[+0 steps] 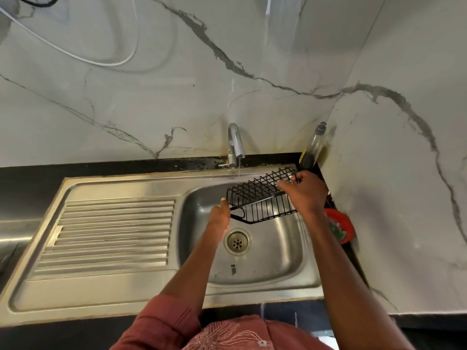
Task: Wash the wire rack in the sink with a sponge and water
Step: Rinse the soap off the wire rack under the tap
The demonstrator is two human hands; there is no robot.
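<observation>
both hands grip the wire rack (262, 198), holding it tilted over the basin under a thin stream.

the left hand (220, 216) holds the near-left corner with fingers curled round the frame and thumb up, while the right hand (304, 192) closes over the far-right end of the top rail; between them the black rack hangs above the sink (252, 263), clear of the drain (237, 242). water from the tap (235, 145) falls onto its left part only. no sponge is in either hand, so this looks like the wetting or rinsing step. to do it well, the person would likely slide and turn the rack so every wire passes under the stream, keeping both grips firm since wet wire is slippery. a bottle (313, 147) stands in the corner, a red dish (340, 228) beside the basin.
</observation>
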